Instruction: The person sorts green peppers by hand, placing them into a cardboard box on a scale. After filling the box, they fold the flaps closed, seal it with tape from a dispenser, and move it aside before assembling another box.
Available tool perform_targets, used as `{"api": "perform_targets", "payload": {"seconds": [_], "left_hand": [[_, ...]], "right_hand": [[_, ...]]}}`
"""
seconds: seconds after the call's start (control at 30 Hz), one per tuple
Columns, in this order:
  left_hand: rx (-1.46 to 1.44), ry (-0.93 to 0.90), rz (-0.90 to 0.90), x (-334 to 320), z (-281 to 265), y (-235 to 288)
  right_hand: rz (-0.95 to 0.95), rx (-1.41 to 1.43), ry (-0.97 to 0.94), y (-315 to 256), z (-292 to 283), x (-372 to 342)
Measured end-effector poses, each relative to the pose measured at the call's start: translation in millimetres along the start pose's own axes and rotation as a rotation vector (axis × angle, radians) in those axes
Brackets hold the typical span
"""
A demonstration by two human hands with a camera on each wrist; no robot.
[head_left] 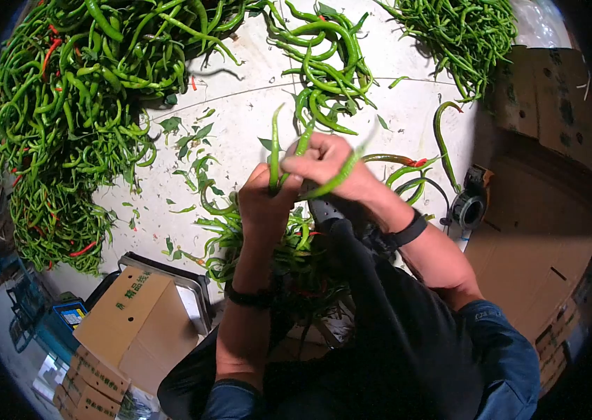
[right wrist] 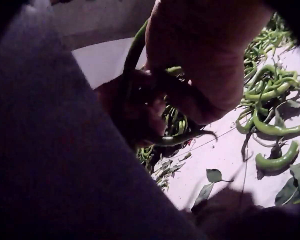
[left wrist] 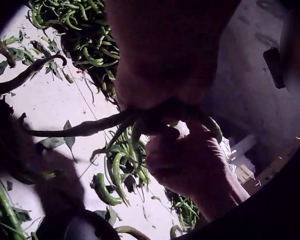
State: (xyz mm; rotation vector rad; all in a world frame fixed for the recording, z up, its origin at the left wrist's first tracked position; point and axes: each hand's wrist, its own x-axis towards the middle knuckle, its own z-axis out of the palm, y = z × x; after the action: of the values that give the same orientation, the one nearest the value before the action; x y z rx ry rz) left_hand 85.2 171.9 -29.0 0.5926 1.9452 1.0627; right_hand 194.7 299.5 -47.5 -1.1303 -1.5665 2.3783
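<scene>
In the head view my left hand (head_left: 266, 201) grips a slim green chili pepper (head_left: 274, 143) that stands upright above its fingers. My right hand (head_left: 329, 159) meets it at the fingertips and holds a curved green pepper (head_left: 341, 175), blurred, slanting across its palm side. Between the two hands another green pepper (head_left: 303, 140) points up from the right hand's fingers. The left wrist view has a shadowed pepper (left wrist: 85, 129) jutting sideways from the left hand. Stems inside the grips are hidden by fingers.
A big heap of green peppers (head_left: 79, 91) with a few red ones lies left. A smaller pile (head_left: 334, 63) sits ahead, another heap (head_left: 460, 38) at far right. Cardboard boxes (head_left: 131, 315) stand lower left, a large carton (head_left: 534, 210) right. Fallen leaves (head_left: 187, 140) litter the floor.
</scene>
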Motion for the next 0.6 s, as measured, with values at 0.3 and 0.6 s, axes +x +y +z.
{"api": "perform_targets", "payload": {"seconds": [0.3,0.6], "left_hand": [[-0.292,0.018,-0.302,-17,-4,-16],[-1.055,0.055,-0.252,-13,-28,-46]], "right_hand": [[-0.036,-0.299,0.411,31,-9,6],[-0.158,-0.819,0.621,36,-85,0]]}}
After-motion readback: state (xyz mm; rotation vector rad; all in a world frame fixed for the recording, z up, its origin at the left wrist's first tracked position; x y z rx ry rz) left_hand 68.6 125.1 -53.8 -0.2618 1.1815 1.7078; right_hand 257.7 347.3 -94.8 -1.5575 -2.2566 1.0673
